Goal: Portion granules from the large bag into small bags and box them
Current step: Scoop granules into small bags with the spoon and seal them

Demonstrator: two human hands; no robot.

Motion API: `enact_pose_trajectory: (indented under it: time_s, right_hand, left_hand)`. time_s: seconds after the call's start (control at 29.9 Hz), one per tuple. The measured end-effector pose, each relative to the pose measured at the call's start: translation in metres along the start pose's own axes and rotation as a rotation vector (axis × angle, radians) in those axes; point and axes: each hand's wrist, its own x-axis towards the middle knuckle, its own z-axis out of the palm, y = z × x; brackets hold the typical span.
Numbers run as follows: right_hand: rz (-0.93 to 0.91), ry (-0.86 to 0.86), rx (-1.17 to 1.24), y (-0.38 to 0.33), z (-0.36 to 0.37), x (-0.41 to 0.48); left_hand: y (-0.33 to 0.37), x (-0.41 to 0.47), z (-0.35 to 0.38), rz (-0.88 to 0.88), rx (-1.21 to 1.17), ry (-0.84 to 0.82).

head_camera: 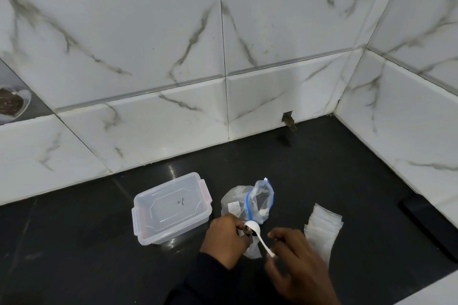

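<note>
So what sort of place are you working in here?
Probably a home kitchen corner, though that is a guess. The work surface is a glossy black counter set into a corner of marble-look wall tiles. On it stand a clear lidded plastic box and a stack of small bags.

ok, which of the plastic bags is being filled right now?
The small bag pinched in the left hand, under the white spoon the right hand holds. The large bag stands behind; the empty stack lies untouched.

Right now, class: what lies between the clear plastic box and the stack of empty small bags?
In the head view, the large bag stands between the box and the stack of small bags.
</note>
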Motion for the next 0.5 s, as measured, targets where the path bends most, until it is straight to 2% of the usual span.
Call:
enact_pose_trajectory:
  time_s: [0.17,0.27,0.37,0.43,0.5]
  right_hand:
    - [-0.146,0.070,-0.146,0.006,0.011,-0.009]
    - [-0.174,0.163,-0.156,0.008,0.018,-0.013]
    - [-0.170,0.169,-0.148,0.006,0.019,-0.014]
    - [-0.091,0.174,-0.063,0.007,0.018,-0.016]
    - [0.146,0.242,0.132,0.009,0.013,-0.012]
  left_hand:
    - [-0.002,0.001,0.001,-0.024,-0.017,-0.021]
    - [-0.001,0.002,0.001,-0.023,-0.016,-0.006]
    - [-0.001,0.000,0.000,-0.033,-0.022,-0.008]
    - [-0.001,-0.003,0.000,-0.038,-0.045,-0.003]
    - [-0.004,-0.004,-0.002,-0.041,-0.070,0.016]
